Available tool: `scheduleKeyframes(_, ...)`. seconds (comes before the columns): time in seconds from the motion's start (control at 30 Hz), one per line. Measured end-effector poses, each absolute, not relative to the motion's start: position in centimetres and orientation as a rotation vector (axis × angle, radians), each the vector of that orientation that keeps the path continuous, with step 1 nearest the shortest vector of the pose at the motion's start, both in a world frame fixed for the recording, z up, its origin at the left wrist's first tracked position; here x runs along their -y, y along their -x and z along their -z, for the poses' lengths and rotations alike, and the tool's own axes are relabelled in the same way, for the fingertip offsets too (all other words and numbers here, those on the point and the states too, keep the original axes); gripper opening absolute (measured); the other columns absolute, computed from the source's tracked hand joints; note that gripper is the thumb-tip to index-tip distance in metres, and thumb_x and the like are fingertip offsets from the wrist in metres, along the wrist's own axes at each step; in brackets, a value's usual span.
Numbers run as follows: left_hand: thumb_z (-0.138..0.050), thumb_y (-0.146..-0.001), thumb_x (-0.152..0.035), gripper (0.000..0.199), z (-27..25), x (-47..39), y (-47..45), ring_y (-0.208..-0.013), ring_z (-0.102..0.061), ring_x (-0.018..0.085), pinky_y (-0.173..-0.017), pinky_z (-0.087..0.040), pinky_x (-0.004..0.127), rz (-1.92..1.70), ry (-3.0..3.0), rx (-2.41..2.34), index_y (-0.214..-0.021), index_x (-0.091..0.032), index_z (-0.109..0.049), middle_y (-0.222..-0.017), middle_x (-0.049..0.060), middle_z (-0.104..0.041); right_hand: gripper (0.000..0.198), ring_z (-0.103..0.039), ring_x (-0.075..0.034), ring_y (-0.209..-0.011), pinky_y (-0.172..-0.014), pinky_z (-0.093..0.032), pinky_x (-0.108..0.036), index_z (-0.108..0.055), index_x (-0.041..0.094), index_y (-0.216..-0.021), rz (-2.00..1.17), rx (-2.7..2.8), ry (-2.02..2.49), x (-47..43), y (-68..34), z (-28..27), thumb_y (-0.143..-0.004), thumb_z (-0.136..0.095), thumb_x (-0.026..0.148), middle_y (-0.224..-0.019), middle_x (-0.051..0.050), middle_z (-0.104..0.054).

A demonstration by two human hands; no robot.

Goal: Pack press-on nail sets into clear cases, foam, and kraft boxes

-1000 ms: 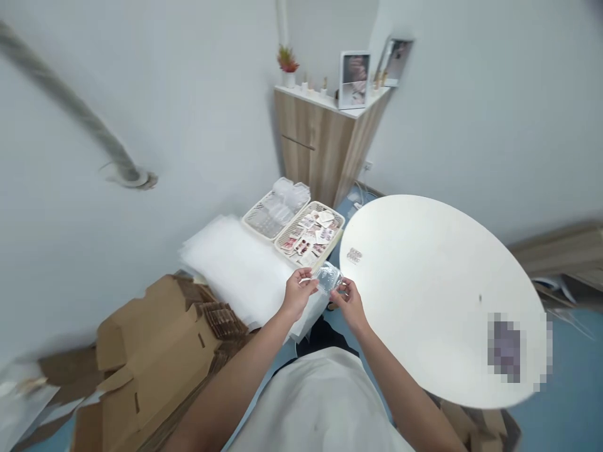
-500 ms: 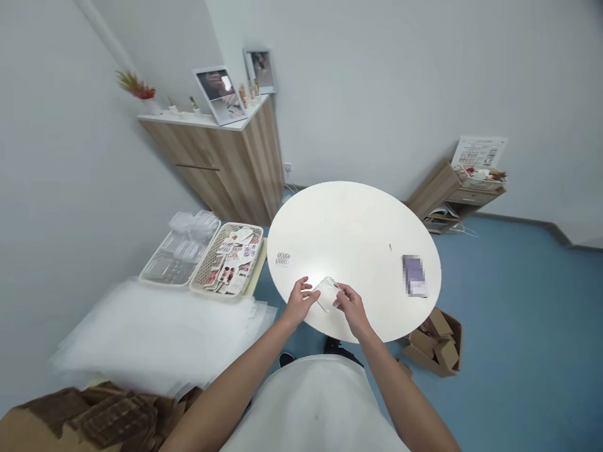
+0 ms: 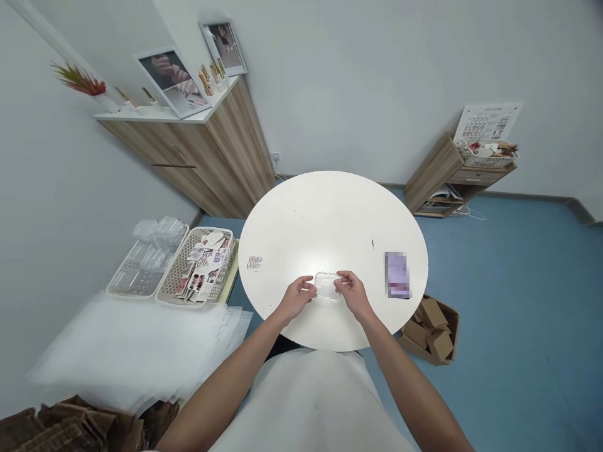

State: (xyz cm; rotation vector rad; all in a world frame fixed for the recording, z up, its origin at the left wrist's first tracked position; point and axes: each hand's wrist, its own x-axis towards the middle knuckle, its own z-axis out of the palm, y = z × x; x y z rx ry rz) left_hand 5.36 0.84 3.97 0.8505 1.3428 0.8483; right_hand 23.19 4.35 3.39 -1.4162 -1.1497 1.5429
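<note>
A small clear plastic box [image 3: 327,287] is between my two hands, over the near part of the round white table [image 3: 325,220]. Around its left edge, my left hand [image 3: 298,296] has thumb and fingers closed. My right hand [image 3: 353,294] pinches the right edge, its thumb lying over the front. Whether the box rests on the tabletop or hangs just above it, I cannot tell. To the left on the table lies a small card of press-on nails [image 3: 255,263].
A purple, blurred-out packet [image 3: 398,275] lies at the table's right. Left of the table are a basket of nail cards [image 3: 161,289], a tray of clear boxes [image 3: 113,285] and white sheets [image 3: 122,345]. Cardboard pieces fill a carton [image 3: 455,326] at lower right.
The clear plastic has turned from a tilted position to lie squarer between my hands. My left hand has come to its left edge. The camera view has shifted.
</note>
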Motion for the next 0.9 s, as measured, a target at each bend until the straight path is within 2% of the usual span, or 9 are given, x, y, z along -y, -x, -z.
scheduleKeyframes(0.17, -0.060, -0.071, -0.041, 0.049, -4.1, -1.6, -5.5, -0.075, -0.060, 0.013, -0.070, -0.047, 0.030, -0.813, -0.885, -1.332, -0.114, -0.021, -0.047, -0.093, 0.005, -0.056, 0.039, -0.054, -0.012, -0.062, -0.059, -0.044, -0.028, -0.056, 0.020, -0.096, -1.576, 1.169, 1.403, -4.7, -23.7, -3.0, -0.065, -0.061, 0.043, -0.080, -0.001, -0.054)
scheduleKeyframes(0.37, -0.059, -0.071, -0.040, 0.048, -3.5, -2.3, -4.9, -0.069, -0.059, 0.012, -0.069, -0.048, 0.031, -0.833, -0.959, -1.308, -0.113, -0.020, -0.048, -0.083, 0.003, -0.057, 0.040, -0.056, -0.013, -0.064, -0.060, -0.046, -0.030, -0.057, 0.020, -0.101, -1.527, 1.228, 1.439, -4.0, -22.8, -2.9, -0.068, -0.058, 0.043, -0.086, -0.003, -0.056)
scheduleKeyframes(0.5, -0.059, -0.071, -0.039, 0.040, -3.4, -2.8, -4.2, -0.065, -0.058, 0.012, -0.067, -0.048, 0.030, -0.843, -1.018, -1.244, -0.104, -0.018, -0.054, -0.077, 0.002, -0.056, 0.053, -0.059, -0.014, -0.075, -0.073, -0.047, -0.035, -0.046, 0.026, -0.117, -1.375, 1.404, 1.474, -3.0, -22.7, -4.1, -0.068, -0.060, 0.038, -0.111, -0.006, -0.051)
scheduleKeyframes(0.57, -0.059, -0.070, -0.039, 0.039, -3.4, -2.9, -3.8, -0.063, -0.057, 0.012, -0.065, -0.048, 0.030, -0.856, -1.019, -1.223, -0.103, -0.017, -0.055, -0.075, 0.002, -0.055, 0.064, -0.057, -0.018, -0.089, -0.082, -0.044, -0.038, -0.040, 0.029, -0.122, -1.308, 1.572, 1.419, -2.5, -23.0, -4.9, -0.064, -0.065, 0.035, -0.125, -0.007, -0.043)
scheduleKeyframes(0.67, -0.060, -0.069, -0.040, 0.040, -3.3, -2.8, -3.3, -0.061, -0.056, 0.011, -0.064, -0.048, 0.029, -0.847, -1.001, -1.191, -0.102, -0.017, -0.055, -0.073, 0.001, -0.055, 0.071, -0.051, -0.022, -0.104, -0.087, -0.042, -0.041, -0.039, 0.032, -0.122, -1.279, 1.787, 1.321, -1.6, -23.4, -5.7, -0.059, -0.070, 0.034, -0.137, -0.008, -0.030)
scheduleKeyframes(0.73, -0.060, -0.069, -0.040, 0.041, -3.2, -2.7, -3.0, -0.062, -0.055, 0.011, -0.064, -0.047, 0.029, -0.823, -0.991, -1.167, -0.103, -0.018, -0.055, -0.073, 0.001, -0.055, 0.069, -0.047, -0.023, -0.110, -0.089, -0.040, -0.043, -0.041, 0.032, -0.121, -1.258, 1.855, 1.291, -0.9, -23.2, -5.7, -0.059, -0.070, 0.033, -0.139, -0.007, -0.027)
scheduleKeyframes(0.8, -0.060, -0.069, -0.040, 0.043, -3.1, -2.5, -2.7, -0.064, -0.055, 0.012, -0.065, -0.047, 0.030, -0.799, -0.990, -1.139, -0.105, -0.018, -0.055, -0.074, 0.001, -0.055, 0.061, -0.042, -0.024, -0.116, -0.090, -0.040, -0.043, -0.045, 0.030, -0.117, -1.220, 1.858, 1.294, -0.2, -22.9, -5.5, -0.061, -0.068, 0.031, -0.137, -0.007, -0.031)
scheduleKeyframes(0.9, -0.057, -0.071, -0.041, 0.043, -3.4, -2.2, -2.3, -0.068, -0.055, 0.012, -0.069, -0.046, 0.031, -0.772, -1.002, -1.080, -0.108, -0.019, -0.054, -0.079, 0.002, -0.055, 0.051, -0.043, -0.024, -0.115, -0.089, -0.041, -0.043, -0.051, 0.028, -0.112, -1.165, 1.785, 1.327, 0.5, -22.3, -5.2, -0.063, -0.066, 0.028, -0.133, -0.007, -0.038)
